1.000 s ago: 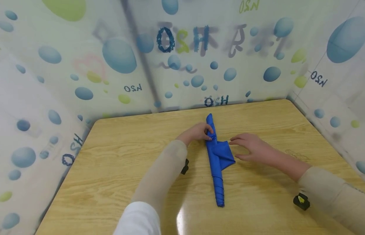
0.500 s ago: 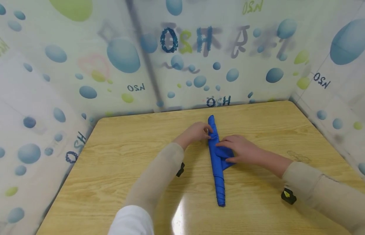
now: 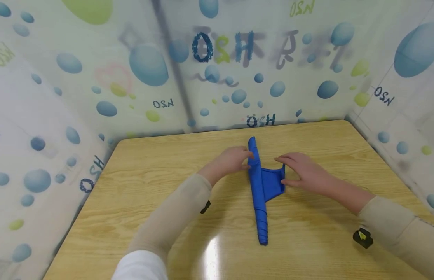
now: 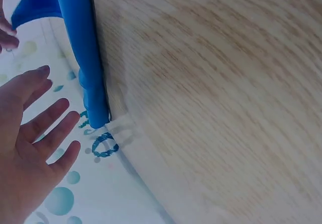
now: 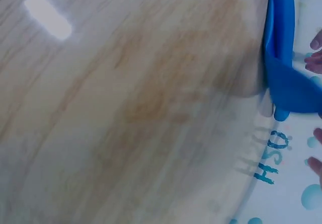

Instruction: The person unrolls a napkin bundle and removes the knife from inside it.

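A long blue rolled cloth [image 3: 257, 190] lies on the wooden table, its lower end wound in tight turns. From its right side a flap [image 3: 272, 183] sticks out, the outer edge lifted. My right hand [image 3: 307, 173] pinches that edge between thumb and fingers. Close to the upper part of the roll is my left hand [image 3: 232, 160]; in the left wrist view this left hand [image 4: 35, 133] has loosely spread fingers beside the blue roll [image 4: 83, 48]. In the right wrist view the blue flap [image 5: 294, 90] stretches toward the right hand, which is mostly out of frame.
The wooden table [image 3: 161, 167] reaches back to a wall covering [image 3: 217, 97] with blue and green dots and lettering. Black wrist devices hang under both sleeves, one of them [image 3: 363, 238] on the right. A glare spot [image 3: 211, 256] shines near the front.
My right hand moved left over the flap, then back to the right, drawing the flap's outer edge out and up. My left hand stays near the roll's upper part.
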The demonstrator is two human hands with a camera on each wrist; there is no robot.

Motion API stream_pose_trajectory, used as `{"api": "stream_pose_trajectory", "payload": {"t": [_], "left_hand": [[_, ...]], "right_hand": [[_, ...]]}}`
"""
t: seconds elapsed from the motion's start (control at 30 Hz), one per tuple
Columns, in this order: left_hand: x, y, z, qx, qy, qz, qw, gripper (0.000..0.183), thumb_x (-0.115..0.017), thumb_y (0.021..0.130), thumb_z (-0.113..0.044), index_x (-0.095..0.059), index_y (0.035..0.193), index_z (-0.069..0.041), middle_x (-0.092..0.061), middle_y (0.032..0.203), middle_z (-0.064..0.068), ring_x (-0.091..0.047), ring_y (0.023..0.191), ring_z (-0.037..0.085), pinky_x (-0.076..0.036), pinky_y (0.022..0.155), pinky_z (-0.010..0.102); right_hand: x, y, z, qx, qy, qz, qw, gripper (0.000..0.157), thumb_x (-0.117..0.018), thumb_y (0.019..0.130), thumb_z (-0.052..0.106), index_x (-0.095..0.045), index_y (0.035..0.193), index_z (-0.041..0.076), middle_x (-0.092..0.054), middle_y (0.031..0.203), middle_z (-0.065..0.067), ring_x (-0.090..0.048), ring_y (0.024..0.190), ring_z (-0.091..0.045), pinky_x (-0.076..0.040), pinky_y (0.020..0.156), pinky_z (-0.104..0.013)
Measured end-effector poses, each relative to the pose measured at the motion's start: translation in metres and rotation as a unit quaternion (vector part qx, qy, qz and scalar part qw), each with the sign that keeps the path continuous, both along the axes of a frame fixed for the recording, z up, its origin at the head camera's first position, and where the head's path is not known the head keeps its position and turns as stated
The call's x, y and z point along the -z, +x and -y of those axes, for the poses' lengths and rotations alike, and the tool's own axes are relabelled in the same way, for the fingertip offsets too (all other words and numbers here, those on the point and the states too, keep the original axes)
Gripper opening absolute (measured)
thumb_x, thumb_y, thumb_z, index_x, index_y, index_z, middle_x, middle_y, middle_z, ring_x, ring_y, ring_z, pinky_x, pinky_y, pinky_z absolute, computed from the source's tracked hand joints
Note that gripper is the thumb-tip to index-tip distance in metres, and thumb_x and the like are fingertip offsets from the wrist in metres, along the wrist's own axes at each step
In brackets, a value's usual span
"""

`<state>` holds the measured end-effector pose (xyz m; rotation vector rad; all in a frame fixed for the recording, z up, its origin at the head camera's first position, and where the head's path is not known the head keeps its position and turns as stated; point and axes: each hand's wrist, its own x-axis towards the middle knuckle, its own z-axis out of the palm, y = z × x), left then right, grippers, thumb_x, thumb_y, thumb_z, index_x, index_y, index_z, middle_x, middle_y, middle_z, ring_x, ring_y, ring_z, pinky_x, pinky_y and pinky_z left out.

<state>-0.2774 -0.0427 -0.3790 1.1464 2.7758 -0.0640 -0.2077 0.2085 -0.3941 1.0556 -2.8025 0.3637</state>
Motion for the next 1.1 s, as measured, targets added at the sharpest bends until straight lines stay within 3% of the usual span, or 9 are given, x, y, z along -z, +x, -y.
{"api": "stream_pose_trajectory", "payload": {"t": [0.1, 0.23, 0.43, 0.53, 0.7, 0.87, 1.1], "left_hand": [[-0.002, 0.006, -0.002, 0.019, -0.015, -0.009, 0.9997, 0.035, -0.058, 0.087, -0.034, -0.057, 0.118, -0.019, -0.055, 0.114, 0.000, -0.053, 0.099, 0.013, -0.043, 0.085, 0.028], [0.000, 0.013, -0.005, 0.068, -0.045, -0.040, 0.9959, 0.036, -0.055, 0.088, -0.037, -0.056, 0.120, -0.019, -0.053, 0.116, -0.001, -0.051, 0.103, 0.013, -0.042, 0.087, 0.029], [0.012, 0.027, -0.012, 0.150, -0.075, -0.054, 0.9843, 0.044, -0.045, 0.090, -0.046, -0.049, 0.128, -0.024, -0.046, 0.131, -0.002, -0.039, 0.121, 0.014, -0.032, 0.099, 0.034], [0.017, 0.033, -0.014, 0.173, -0.077, -0.045, 0.9810, 0.047, -0.040, 0.090, -0.051, -0.049, 0.128, -0.025, -0.044, 0.132, -0.003, -0.037, 0.123, 0.014, -0.030, 0.100, 0.035], [0.024, 0.039, -0.015, 0.197, -0.090, -0.017, 0.9762, 0.049, -0.035, 0.091, -0.053, -0.047, 0.130, -0.026, -0.037, 0.138, -0.003, -0.029, 0.128, 0.019, -0.027, 0.103, 0.038], [0.027, 0.041, -0.014, 0.216, -0.104, -0.015, 0.9707, 0.047, -0.033, 0.092, -0.052, -0.046, 0.131, -0.029, -0.031, 0.142, -0.003, -0.022, 0.132, 0.022, -0.025, 0.103, 0.041], [0.028, 0.040, -0.009, 0.230, -0.103, -0.013, 0.9677, 0.045, -0.033, 0.093, -0.049, -0.045, 0.132, -0.029, -0.036, 0.139, -0.005, -0.020, 0.132, 0.022, -0.023, 0.104, 0.040]], "right_hand": [[-0.002, -0.001, -0.003, -0.007, 0.027, -0.029, 0.999, 0.064, -0.067, 0.076, 0.042, -0.048, 0.128, 0.010, -0.044, 0.128, -0.013, -0.039, 0.117, -0.031, -0.029, 0.094, -0.052], [0.003, -0.007, 0.001, -0.015, 0.082, -0.037, 0.996, 0.057, -0.064, 0.077, 0.047, -0.054, 0.125, 0.017, -0.039, 0.134, -0.013, -0.029, 0.124, -0.035, -0.020, 0.096, -0.060], [0.019, -0.015, 0.007, -0.028, 0.154, 0.002, 0.988, 0.062, -0.052, 0.079, 0.060, -0.046, 0.132, 0.027, -0.025, 0.144, -0.011, -0.013, 0.131, -0.039, -0.009, 0.093, -0.068], [0.023, -0.017, 0.008, -0.031, 0.164, 0.022, 0.986, 0.063, -0.048, 0.079, 0.064, -0.045, 0.133, 0.029, -0.022, 0.146, -0.011, -0.011, 0.131, -0.040, -0.006, 0.092, -0.069], [0.025, -0.018, 0.010, -0.019, 0.147, 0.087, 0.985, 0.065, -0.048, 0.078, 0.065, -0.044, 0.133, 0.030, -0.018, 0.146, -0.014, -0.010, 0.130, -0.043, -0.007, 0.090, -0.071], [0.031, -0.021, 0.008, 0.007, 0.108, 0.173, 0.979, 0.067, -0.050, 0.077, 0.065, -0.041, 0.134, 0.031, -0.012, 0.148, -0.013, -0.007, 0.131, -0.041, -0.006, 0.091, -0.070], [0.032, -0.025, 0.008, 0.003, 0.087, 0.189, 0.978, 0.067, -0.053, 0.076, 0.063, -0.044, 0.133, 0.029, -0.013, 0.147, -0.014, -0.006, 0.131, -0.043, -0.005, 0.090, -0.071]]}}
